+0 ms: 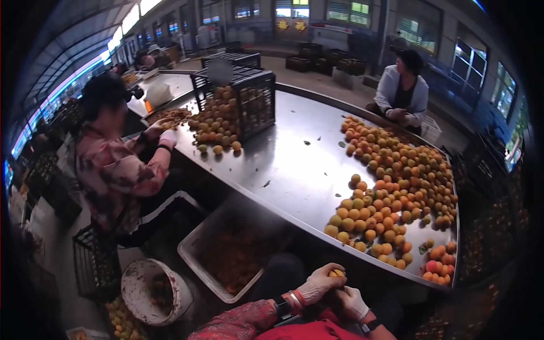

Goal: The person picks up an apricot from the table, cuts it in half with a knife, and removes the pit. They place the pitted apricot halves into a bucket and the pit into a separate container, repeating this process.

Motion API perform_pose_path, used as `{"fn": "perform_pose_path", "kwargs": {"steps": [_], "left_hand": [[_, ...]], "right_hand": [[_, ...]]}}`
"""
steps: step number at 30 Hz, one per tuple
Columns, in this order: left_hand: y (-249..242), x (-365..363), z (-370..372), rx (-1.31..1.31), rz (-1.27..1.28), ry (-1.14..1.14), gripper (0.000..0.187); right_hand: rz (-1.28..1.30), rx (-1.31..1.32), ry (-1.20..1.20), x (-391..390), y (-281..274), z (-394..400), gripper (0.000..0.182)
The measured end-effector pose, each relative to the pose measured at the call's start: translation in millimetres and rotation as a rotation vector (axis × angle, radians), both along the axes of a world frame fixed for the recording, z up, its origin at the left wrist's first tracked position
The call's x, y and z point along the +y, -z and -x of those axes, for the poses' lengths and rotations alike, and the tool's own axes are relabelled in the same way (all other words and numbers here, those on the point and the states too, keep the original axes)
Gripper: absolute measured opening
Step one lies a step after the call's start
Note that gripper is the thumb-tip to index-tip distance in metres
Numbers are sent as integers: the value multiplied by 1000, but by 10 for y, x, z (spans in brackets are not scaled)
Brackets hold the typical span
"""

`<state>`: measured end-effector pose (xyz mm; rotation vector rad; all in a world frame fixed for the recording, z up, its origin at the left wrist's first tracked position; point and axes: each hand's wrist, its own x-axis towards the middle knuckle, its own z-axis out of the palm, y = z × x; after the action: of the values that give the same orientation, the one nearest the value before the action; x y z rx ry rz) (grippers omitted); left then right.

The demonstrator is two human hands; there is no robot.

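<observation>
Both gloved hands meet low, below the steel table (294, 164): left hand (318, 283) closes round an orange fruit (336, 273) (small, round). Right hand (352, 302) presses against it, fingers curled.

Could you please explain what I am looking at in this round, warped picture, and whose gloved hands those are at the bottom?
There is no machine here. The picture comes from a camera worn on a person's head, looking forward and down, and its wide lens bends the edges. The gloved left hand and right hand at the bottom are that person's own; together they hold one small orange fruit in a closed grip. Ahead is a large steel table with a heap of orange and yellow fruit on its right side. A black crate lies tipped on the table's far end, spilling more fruit. Two other people sit at the table: one at the left, one at the far right. A white tub and a bucket stand below.
</observation>
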<state>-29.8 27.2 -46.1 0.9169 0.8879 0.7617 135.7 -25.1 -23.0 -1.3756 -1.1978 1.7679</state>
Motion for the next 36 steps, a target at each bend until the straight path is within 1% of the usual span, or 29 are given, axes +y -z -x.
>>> {"fn": "perform_pose_path", "kwargs": {"steps": [1,3,4,5,6,8,9,10,12,14,16,17,19,20,22,24,25,29,31,33,36], "left_hand": [[38,-25,28,7,6,-11,39],[146,-56,-18,-149,60,-46,38],[117,-70,-7,-186,95,-49,37],[61,-97,-1,-221,120,-55,37],[-23,-108,1,-258,144,-66,38],[-1,-109,-31,-289,95,-54,41],[-24,-123,-55,-310,95,-68,40],[-52,-145,-79,-330,96,-91,40],[-42,-112,-111,-333,88,-51,41],[-26,-188,-60,-331,90,-32,43],[-99,-160,-55,-159,22,54,49],[-139,-183,-63,-140,77,53,53],[-100,-196,-108,-126,57,49,53],[-67,-217,-111,-112,47,25,53],[-29,-224,-137,-83,33,33,54],[-41,-223,-144,15,-14,81,51],[-69,-206,-139,-24,47,79,52],[17,-188,-145,-53,-54,85,52],[-61,-184,-160,-11,25,107,51],[15,-167,-198,23,43,128,51],[106,-159,-186,109,66,124,49]], "right_hand": [[48,-22,-21,4,49,-29,25],[36,-9,-24,-7,-30,45,24],[19,-2,-32,-49,-84,51,24],[-16,-53,-70,-62,-17,11,24],[-219,-139,-134,-58,57,-28,25],[-380,-219,-118,-71,226,-54,27],[-494,-383,-133,-68,184,-79,26],[-492,-392,-120,-59,161,-130,26],[-544,-646,-192,-47,163,-189,24],[-659,-764,-158,-59,112,-219,27],[-693,-892,-172,-88,-11,-225,29],[-694,-903,-151,-100,-45,-225,29],[-604,-894,-68,-117,-63,-192,41],[-606,-891,-63,-110,-41,-189,41],[-705,-881,-22,-90,52,-179,56],[-692,-869,-25,-64,101,-173,64],[-660,-880,-31,-59,75,-153,61],[-655,-836,24,-61,62,-110,68],[-594,-822,-16,-74,51,-121,70],[-506,-804,-69,-63,1,-147,65],[-472,-728,-76,-48,94,-145,59]]}}
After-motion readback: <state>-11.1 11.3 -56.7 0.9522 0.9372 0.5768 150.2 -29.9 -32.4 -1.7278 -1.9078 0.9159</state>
